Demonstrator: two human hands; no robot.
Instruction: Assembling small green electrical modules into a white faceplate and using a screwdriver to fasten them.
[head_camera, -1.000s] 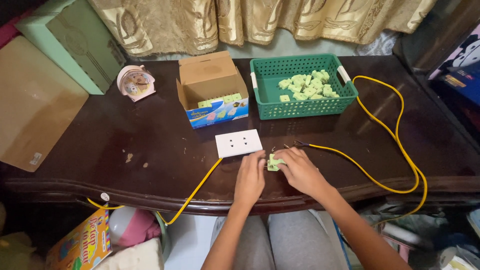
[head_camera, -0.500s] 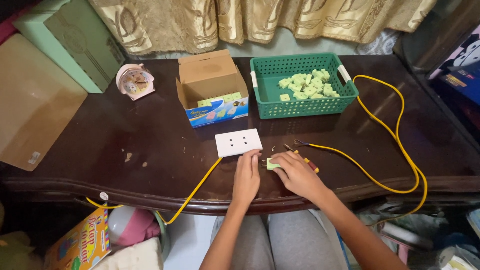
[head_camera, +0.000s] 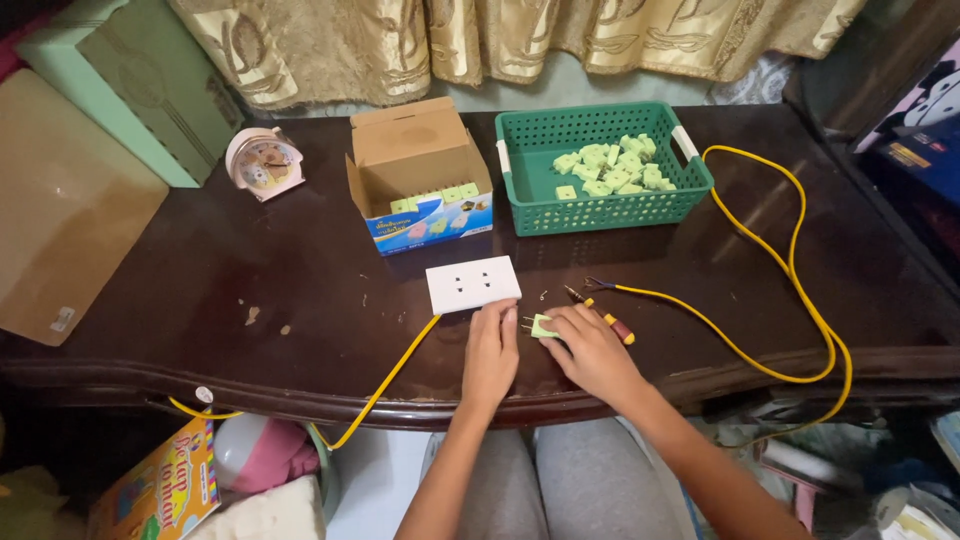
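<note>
one basket (head_camera: 600, 210), one cardboard box (head_camera: 415, 160), one clock (head_camera: 258, 162)

open cardboard box (head_camera: 420, 170), colourful floor carton (head_camera: 160, 485)

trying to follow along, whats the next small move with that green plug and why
Probably slide the green plug up toward the white socket plate: its prongs already point that way, both hands, left hand and right hand, are at it, and the plate lies just above.

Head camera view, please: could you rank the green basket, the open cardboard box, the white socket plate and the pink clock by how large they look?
1. Green basket, clearly the widest.
2. Open cardboard box, somewhat smaller, though its raised flap makes this a close call.
3 and 4. White socket plate and pink clock look about alike; the plate lies nearer the camera, so I would not rank them.
</note>
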